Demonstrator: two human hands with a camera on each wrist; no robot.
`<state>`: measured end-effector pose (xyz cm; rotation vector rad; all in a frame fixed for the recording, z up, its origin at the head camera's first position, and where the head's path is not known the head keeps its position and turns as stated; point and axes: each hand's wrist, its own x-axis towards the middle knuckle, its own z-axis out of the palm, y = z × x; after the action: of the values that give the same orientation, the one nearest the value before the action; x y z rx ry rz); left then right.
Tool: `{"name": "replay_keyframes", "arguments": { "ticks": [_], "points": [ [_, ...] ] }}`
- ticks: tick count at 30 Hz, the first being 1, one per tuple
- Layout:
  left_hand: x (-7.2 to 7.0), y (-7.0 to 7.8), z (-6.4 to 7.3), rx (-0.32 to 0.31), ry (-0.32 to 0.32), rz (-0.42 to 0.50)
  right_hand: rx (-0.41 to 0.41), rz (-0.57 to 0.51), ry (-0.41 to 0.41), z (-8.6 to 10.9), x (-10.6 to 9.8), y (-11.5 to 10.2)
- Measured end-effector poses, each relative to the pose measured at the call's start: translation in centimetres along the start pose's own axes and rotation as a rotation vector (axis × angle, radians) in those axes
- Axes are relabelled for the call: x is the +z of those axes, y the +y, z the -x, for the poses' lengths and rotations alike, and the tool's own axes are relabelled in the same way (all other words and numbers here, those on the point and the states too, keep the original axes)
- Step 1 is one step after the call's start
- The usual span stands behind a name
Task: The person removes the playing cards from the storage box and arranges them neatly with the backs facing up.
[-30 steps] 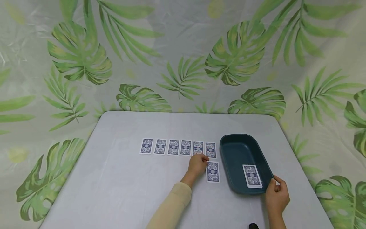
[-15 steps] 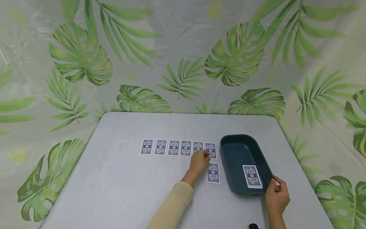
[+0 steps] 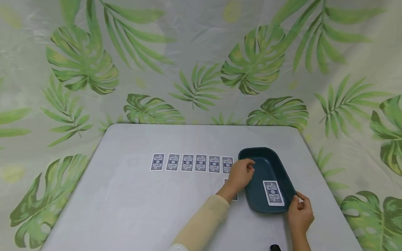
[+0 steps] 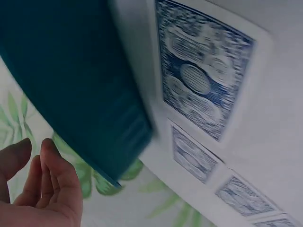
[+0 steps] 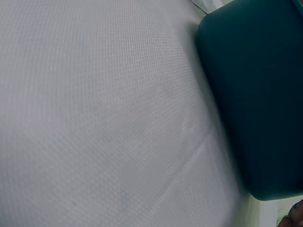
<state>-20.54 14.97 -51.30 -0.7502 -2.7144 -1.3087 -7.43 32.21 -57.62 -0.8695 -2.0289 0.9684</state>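
My left hand hovers over the left rim of a dark teal tray. In the left wrist view its thumb and bent fingers stand apart with nothing between them. My right hand pinches the tray's rim at the near right corner; only a bit of its fingers shows at the edge of the right wrist view. Inside the tray lies a face-down playing card with a blue patterned back. Another face-down card lies left of the tray, mostly covered by my left wrist in the head view.
Several face-down cards form a row across the table, reaching nearly to the tray's left side. A small black object shows at the bottom edge. Behind the table hangs a leaf-patterned sheet.
My left hand has moved right, from beside the lone card and the row's end to over the tray's left rim. The right hand still holds the tray. The head view has shifted slightly.
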Motion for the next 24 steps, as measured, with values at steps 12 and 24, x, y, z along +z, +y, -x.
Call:
{"name": "replay_keyframes", "arguments": {
  "ticks": [12,24],
  "points": [
    [7.3,2.3,-1.1,0.042,-0.328,-0.456,-0.008,0.017,0.007,-0.1,-0.1,0.3],
    [8.8,2.4,-1.1,-0.049,-0.341,-0.542,-0.017,0.012,0.008,0.0,0.0,0.3]
  ]
}}
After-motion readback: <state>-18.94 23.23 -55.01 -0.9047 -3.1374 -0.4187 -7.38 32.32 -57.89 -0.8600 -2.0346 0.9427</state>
